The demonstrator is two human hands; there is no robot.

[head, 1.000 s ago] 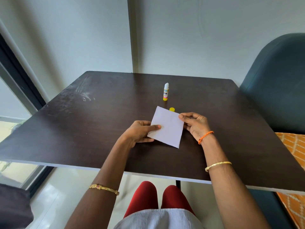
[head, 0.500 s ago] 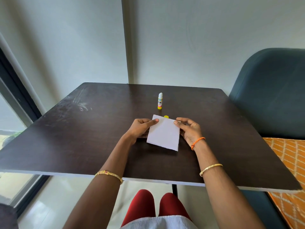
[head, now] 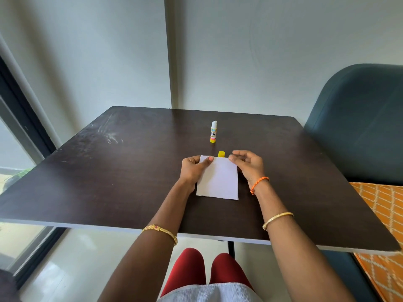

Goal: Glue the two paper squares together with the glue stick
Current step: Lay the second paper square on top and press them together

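Note:
A white paper square (head: 218, 182) lies flat on the dark table (head: 109, 182), its edges squared to me. Only one sheet shows; whether a second lies under it I cannot tell. My left hand (head: 193, 170) holds its top left corner, thumb pressed on top. My right hand (head: 247, 165) hovers just off the top right corner, fingers loosely curled and apart, holding nothing. The glue stick (head: 214, 132) stands upright and uncapped farther back. Its yellow cap (head: 221, 153) sits just behind the paper's far edge.
A dark blue-green chair back (head: 359, 127) rises at the right edge of the table, with an orange patterned cushion (head: 383, 214) beside it. A window frame (head: 19, 118) runs along the left. The wall stands directly behind the table.
The paper has turned from a slanted position to lie straight. My right hand has let go of the right corner and lifted slightly. My left thumb has moved to the top left corner.

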